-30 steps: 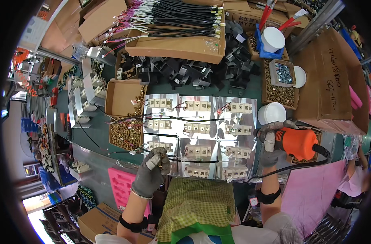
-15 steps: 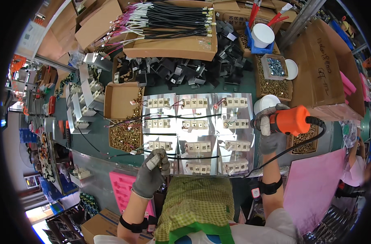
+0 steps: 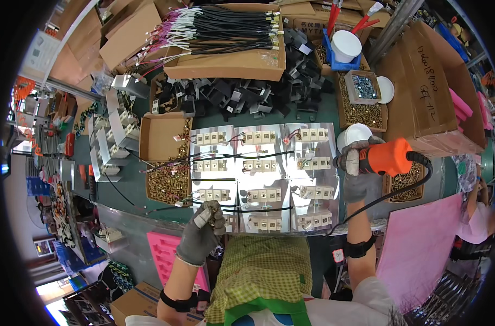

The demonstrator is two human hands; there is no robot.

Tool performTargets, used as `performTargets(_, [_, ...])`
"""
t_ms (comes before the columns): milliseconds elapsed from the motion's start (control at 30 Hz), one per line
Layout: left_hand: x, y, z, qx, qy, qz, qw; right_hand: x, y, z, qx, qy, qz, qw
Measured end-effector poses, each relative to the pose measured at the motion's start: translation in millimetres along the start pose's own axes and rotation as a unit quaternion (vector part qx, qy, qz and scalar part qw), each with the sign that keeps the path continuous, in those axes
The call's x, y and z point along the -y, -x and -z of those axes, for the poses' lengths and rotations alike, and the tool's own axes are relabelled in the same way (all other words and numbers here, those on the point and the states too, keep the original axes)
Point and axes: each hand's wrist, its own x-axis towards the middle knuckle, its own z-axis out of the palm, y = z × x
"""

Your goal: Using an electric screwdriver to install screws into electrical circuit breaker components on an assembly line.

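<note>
My right hand (image 3: 354, 168), in a grey glove, grips an orange corded electric screwdriver (image 3: 389, 160) level, its front end toward the metal plates at the right. My left hand (image 3: 203, 231), also gloved, is closed with bent fingertips at the table's near edge; whatever it holds is too small to make out. Between the hands lie rows of shiny metal plates (image 3: 262, 183), each with a cream terminal block (image 3: 263, 195). Black cables (image 3: 258, 209) run across some of them, one passing just above my left hand.
A cardboard box of brass-coloured screws (image 3: 168, 182) stands left of the plates. Black plastic parts (image 3: 236, 98) are heaped behind, below a box of cable bundles (image 3: 225, 65). To the right are white tubs (image 3: 356, 133), another screw box (image 3: 407, 185) and a large carton (image 3: 421, 98). The screwdriver's cord (image 3: 380, 201) hangs over the edge.
Both hands stay nearly in place. The view has shifted slightly, and my left fingers have curled or turned a little. The screwdriver is still in my right hand.
</note>
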Motion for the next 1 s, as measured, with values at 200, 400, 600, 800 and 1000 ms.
performTargets(200, [-0.6,0.8,-2.1,0.0,-0.007,0.003,1.0,0.9,-1.9,1.2,0.016,-0.077,-0.064,0.995])
performTargets(400, [2.3,-2.6,-13.9,-0.012,-0.06,-0.014,0.998,4.8,-7.2,-4.0,0.042,0.116,0.08,0.989])
performTargets(600, [10.8,-13.8,-33.5,0.059,-0.07,0.039,0.995,77.7,11.6,-3.3,-0.018,-0.02,-0.071,0.997])
performTargets(800, [19.1,-21.8,-34.2,0.158,-0.057,0.09,0.982,164.5,42.5,-61.3,0.164,-0.281,0.006,0.946])
performTargets(1000, [14.0,-16.9,-35.8,0.16,-0.067,0.095,0.98,165.3,47.6,-72.2,0.217,-0.27,-0.014,0.938])
